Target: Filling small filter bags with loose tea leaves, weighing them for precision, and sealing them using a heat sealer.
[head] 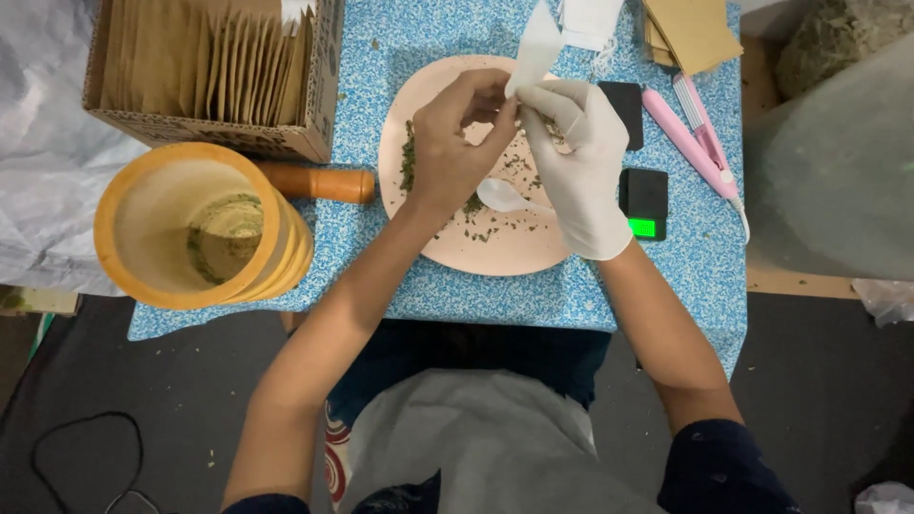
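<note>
Even, soft overhead light; sharp at centre, stretched at the edges.

The blue speckled bench (571, 295) and pink plate (514, 252) are brightly and evenly lit, with only faint shadows under the hands. The floor (143, 400) falls dim and dark. The white glove (586, 171) is near blown out. A wide lens bends the frame's corners; the right-side bag (828, 171) looks hazy.

Mortar (195, 227) left of plate (495, 252), scale (645, 203) right.
</note>
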